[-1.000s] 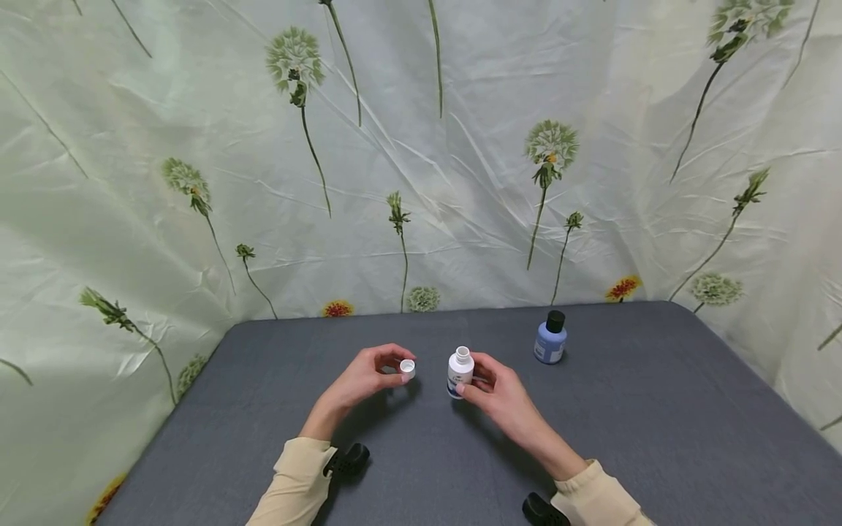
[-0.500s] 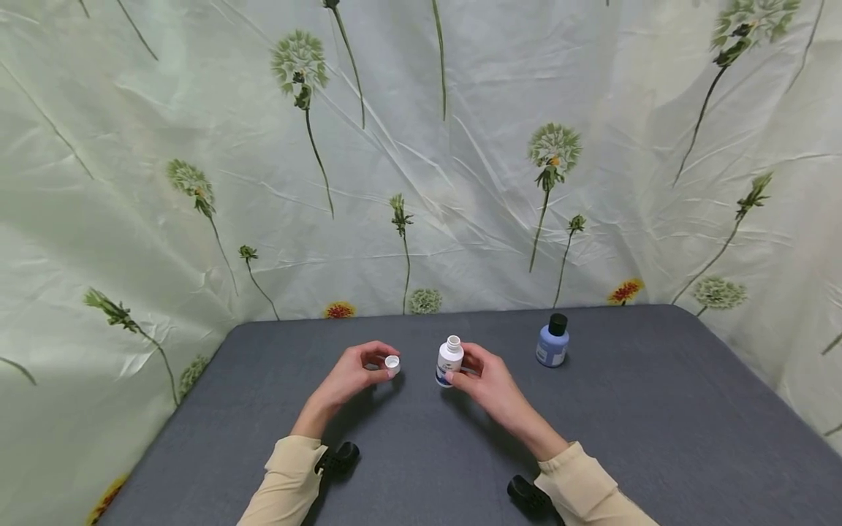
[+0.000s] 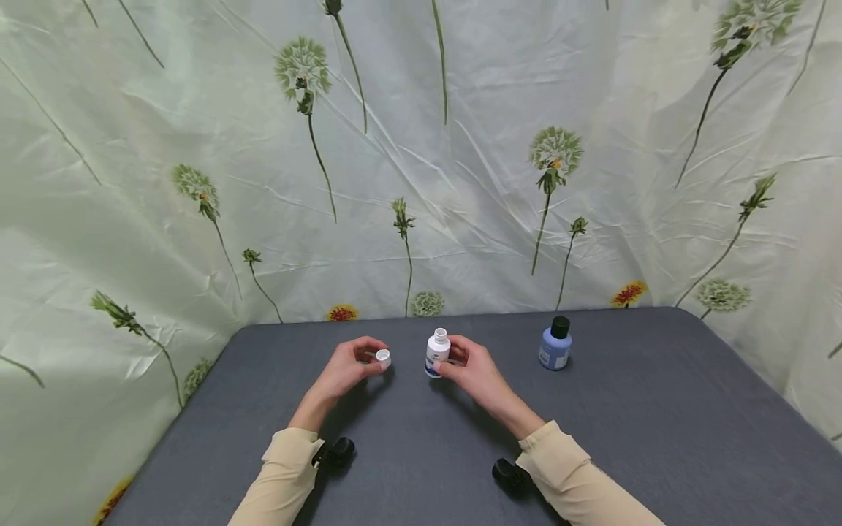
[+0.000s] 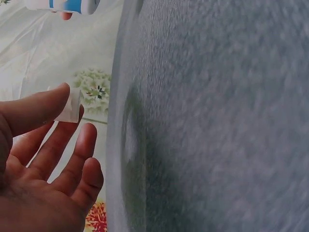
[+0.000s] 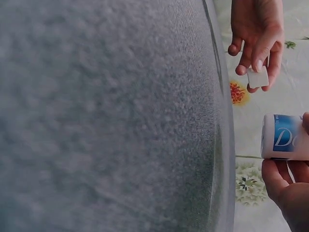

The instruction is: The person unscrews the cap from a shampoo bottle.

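A small white bottle cap (image 3: 384, 358) is pinched between the thumb and a finger of my left hand (image 3: 345, 370), hollow side up in the head view. In the left wrist view the other fingers spread loosely below the cap (image 4: 71, 107). My right hand (image 3: 478, 375) grips a small white bottle (image 3: 437, 353) with a blue label, thumb on the near side. The bottle stands upright with its neck bare. Both wrist views show bottle and cap held above the table, apart from each other. The bottle's neck lies outside the right wrist view.
A blue bottle (image 3: 555, 349) with a black cap stands upright on the dark grey table (image 3: 631, 424), right of my right hand. Behind the table hangs a pale cloth (image 3: 473, 241) printed with flowers. Black wrist devices sit below both cuffs.
Both hands have drifted left and slightly away from me in the head view, with the cap and the white bottle still held. The blue bottle has not moved on the table.
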A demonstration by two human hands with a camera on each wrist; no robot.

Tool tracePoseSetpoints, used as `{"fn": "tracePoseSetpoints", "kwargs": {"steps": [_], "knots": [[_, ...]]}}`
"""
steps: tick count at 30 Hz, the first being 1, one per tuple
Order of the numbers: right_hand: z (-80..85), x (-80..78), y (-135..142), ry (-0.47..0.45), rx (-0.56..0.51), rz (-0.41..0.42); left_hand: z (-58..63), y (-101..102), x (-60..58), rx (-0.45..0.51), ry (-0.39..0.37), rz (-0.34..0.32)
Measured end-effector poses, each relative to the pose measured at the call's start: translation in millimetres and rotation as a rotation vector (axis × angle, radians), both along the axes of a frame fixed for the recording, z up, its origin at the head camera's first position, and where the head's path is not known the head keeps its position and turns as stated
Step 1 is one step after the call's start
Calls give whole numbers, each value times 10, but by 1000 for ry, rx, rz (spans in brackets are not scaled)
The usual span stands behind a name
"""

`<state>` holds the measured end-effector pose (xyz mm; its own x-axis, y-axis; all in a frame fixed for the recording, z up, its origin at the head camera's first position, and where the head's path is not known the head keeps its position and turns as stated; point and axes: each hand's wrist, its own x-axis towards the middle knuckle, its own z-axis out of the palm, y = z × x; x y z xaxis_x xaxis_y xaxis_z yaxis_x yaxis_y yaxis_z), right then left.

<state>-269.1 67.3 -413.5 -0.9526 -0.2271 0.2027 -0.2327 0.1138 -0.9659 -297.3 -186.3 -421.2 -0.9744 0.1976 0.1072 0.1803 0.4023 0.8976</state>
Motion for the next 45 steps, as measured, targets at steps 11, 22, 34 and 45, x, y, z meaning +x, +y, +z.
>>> {"fn": "tracePoseSetpoints", "kwargs": {"steps": [11,22,34,45], "knots": [[9,-145,-124,10,41,1,-13,-90,-78,-46,-44,17],[-39,-321,-278,-3,75,10,-51,-140,-189,-69,-73,29],[-92,-432,-384,-16,144,-2,-46,-195,-279,-100,-77,35],[-72,-479,-488,12,233,11,-35,-236,-334,-150,-80,18]]}}
